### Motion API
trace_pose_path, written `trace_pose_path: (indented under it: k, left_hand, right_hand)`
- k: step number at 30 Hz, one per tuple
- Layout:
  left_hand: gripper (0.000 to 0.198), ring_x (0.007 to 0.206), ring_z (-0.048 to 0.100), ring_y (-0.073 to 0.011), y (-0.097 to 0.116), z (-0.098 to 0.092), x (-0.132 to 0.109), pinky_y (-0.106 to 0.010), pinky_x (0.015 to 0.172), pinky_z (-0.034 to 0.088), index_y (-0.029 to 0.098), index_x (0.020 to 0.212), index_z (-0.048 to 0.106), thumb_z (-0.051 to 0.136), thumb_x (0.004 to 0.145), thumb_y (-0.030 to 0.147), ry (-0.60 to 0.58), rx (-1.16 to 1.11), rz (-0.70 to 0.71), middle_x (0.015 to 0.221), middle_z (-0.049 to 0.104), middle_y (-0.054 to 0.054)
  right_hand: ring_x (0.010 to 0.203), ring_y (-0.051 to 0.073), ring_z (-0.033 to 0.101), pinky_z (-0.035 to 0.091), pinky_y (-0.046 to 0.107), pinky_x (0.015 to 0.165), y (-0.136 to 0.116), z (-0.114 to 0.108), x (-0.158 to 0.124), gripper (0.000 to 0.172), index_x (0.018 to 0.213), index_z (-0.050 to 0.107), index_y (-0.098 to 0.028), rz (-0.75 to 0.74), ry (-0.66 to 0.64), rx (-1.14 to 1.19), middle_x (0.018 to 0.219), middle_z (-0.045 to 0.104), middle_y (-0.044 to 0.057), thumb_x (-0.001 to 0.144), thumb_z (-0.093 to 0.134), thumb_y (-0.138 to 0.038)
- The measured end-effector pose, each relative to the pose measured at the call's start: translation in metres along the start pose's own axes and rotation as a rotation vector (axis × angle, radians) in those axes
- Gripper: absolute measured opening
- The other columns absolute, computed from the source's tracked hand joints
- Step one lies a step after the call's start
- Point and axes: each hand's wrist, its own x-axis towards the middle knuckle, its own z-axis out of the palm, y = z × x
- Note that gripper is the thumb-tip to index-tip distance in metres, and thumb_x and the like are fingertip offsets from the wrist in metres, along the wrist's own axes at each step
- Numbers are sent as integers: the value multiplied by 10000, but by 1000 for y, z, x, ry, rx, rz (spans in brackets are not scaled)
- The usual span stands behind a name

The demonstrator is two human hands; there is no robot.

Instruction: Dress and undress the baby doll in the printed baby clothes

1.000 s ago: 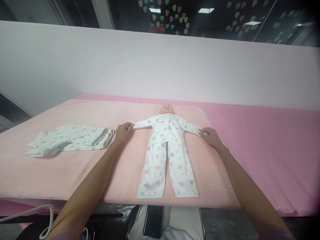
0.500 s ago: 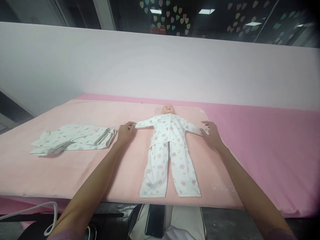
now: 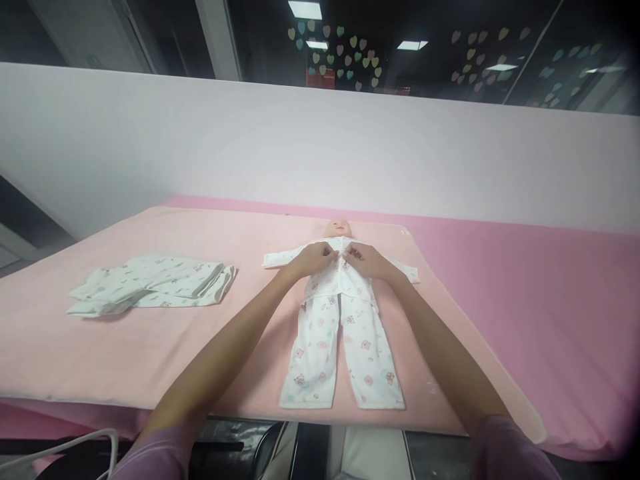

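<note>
A baby doll (image 3: 339,228) lies on its back in a white printed baby top (image 3: 327,283) and matching baby pants (image 3: 373,353). Both my hands are at the chest, on either side of the top's centre front. My left hand (image 3: 316,258) has its fingers pinched on the cloth left of the front edge. Opposite it, my right hand (image 3: 367,260) pinches the cloth just right of that edge. The sleeves stretch out to both sides, partly hidden behind my hands. What exactly lies between the fingertips is too small to make out.
Folded printed baby clothes (image 3: 155,283) lie to the left on the peach mat (image 3: 240,347). Pink padding (image 3: 540,320) shows under and right of the mat. A white wall (image 3: 350,153) stands behind. A white cable (image 3: 75,440) and a dark phone (image 3: 310,450) are below the front edge.
Both hands have moved inward from the sleeve cuffs to the middle of the doll's chest and now pinch the top's front. The view has tilted slightly upward.
</note>
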Motion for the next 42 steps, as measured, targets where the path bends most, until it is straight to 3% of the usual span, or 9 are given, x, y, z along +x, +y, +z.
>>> trace_pose_path:
  k: [4,6,14,19,25,28,31,35,42]
  left_hand:
    - [299,658,579,-211,1,-5,8,-332,606,373,201,753,696,745,865,474,-205,-57,-25,748,664,-57]
    - [273,646,557,-197,0,-6,9,-324,599,364,200,750,717,762,830,457,-247,-89,-20,743,656,-49]
    - [289,858,629,-211,-13,-2,14,-288,668,412,213,978,774,712,874,475,-312,-194,-14,1032,743,-60]
    - [254,832,623,-208,-3,-1,10,-303,674,406,218,944,744,660,922,457,-257,-115,-24,988,736,-51]
    - [170,831,659,-221,13,2,0,-322,698,436,213,851,691,623,925,350,-230,-111,-8,922,745,-49]
    - [158,839,668,-229,11,0,1,-323,688,431,217,892,686,631,925,361,-216,-101,-5,937,753,-50]
    - [180,788,634,-225,6,2,12,-322,651,384,217,921,646,654,930,396,-114,-66,-43,895,721,-56]
    - [316,641,495,-176,-2,15,35,-325,610,305,215,760,505,639,955,425,-37,-60,-72,707,555,-25]
    - [377,624,473,-157,-28,27,55,-304,597,311,214,750,507,693,914,498,-58,-224,-56,697,506,-13]
  right_hand:
    - [873,190,569,435,319,809,8,-2,-4,311,904,681,-221,-51,-69,32,984,667,18,1059,563,-464]
    - [865,186,551,428,316,802,11,-2,-6,287,925,689,-225,-58,-81,47,982,650,13,1050,576,-457]
    - [822,173,505,415,310,766,18,-1,-6,267,946,682,-231,-63,-68,107,959,627,5,1049,607,-466]
    - [821,205,557,431,348,770,4,6,-9,291,924,654,-235,-79,24,-80,953,642,39,1108,537,-428]
    - [877,295,566,367,384,677,-17,31,-27,218,933,611,-236,-64,179,-461,1019,622,161,1096,472,-275]
    - [843,291,563,388,386,704,-15,26,-25,289,880,602,-246,-30,222,-404,922,618,145,1114,492,-375]
    - [816,275,584,407,374,723,-8,7,-9,325,871,587,-250,104,242,-267,891,661,112,1105,528,-469]
    - [777,246,619,413,341,658,7,-3,20,288,906,590,-252,290,127,-49,903,708,69,1046,613,-503]
    - [742,196,576,414,308,643,38,7,33,319,890,650,-232,225,54,155,836,652,24,981,645,-537]
